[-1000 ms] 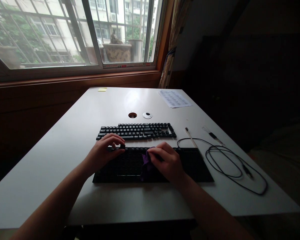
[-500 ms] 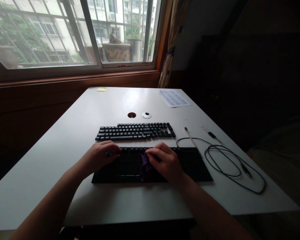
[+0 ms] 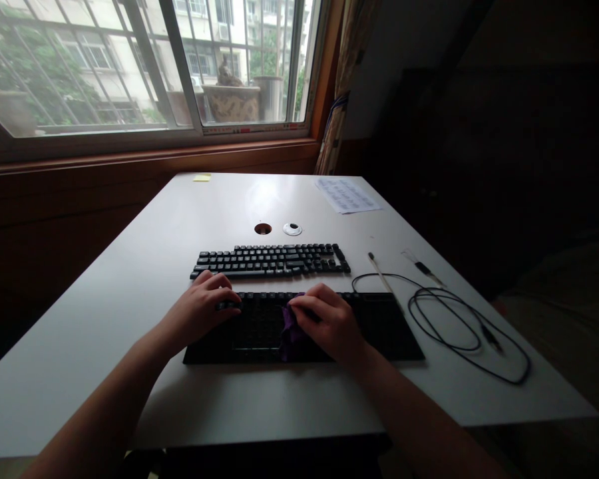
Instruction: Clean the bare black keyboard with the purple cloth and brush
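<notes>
A black keyboard base (image 3: 264, 326) lies before me with most of its keycaps off; one row of keys remains along its far edge. My left hand (image 3: 204, 303) rests at its far left corner, fingers stretched and apart, the thumb beside the key row. Whether it presses on a key I cannot tell. In my right hand (image 3: 327, 316), closed in a pinch, is a purple cloth (image 3: 290, 336) that hangs down over the middle of the base. Behind the base sit the loose keycaps (image 3: 272, 261), laid out in keyboard order.
To the right lie a thin brush-like stick (image 3: 379, 271), a wire keycap puller (image 3: 422, 268) and a coiled black cable (image 3: 446, 349). Farther back are a round cable hole (image 3: 263, 229), its white cover (image 3: 292, 229), printed papers (image 3: 348, 195) and a yellow note (image 3: 201, 177).
My left hand's fingers have lifted and stretched forward from a more curled pose. The right hand and purple cloth have hardly moved.
</notes>
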### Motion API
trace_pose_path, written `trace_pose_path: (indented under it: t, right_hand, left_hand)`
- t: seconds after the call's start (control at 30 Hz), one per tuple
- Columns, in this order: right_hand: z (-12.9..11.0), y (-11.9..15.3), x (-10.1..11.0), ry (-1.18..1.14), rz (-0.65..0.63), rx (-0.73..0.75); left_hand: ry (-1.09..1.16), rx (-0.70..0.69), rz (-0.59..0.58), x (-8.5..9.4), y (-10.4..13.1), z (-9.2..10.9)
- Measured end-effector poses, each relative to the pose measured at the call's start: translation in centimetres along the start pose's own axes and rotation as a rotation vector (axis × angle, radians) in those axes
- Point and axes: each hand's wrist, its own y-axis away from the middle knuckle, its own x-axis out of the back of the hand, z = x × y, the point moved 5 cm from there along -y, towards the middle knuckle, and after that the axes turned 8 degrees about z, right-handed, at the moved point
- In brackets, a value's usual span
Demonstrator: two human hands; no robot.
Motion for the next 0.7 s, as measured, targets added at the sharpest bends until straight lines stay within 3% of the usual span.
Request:
trace_pose_path:
  t: [0.7]
  right_hand:
    - [-0.07, 0.05, -0.11, -0.012, -0.018, 0.006]
  left_hand:
    - [0.136, 0.087, -0.014, 0.17, -0.23, -0.31]
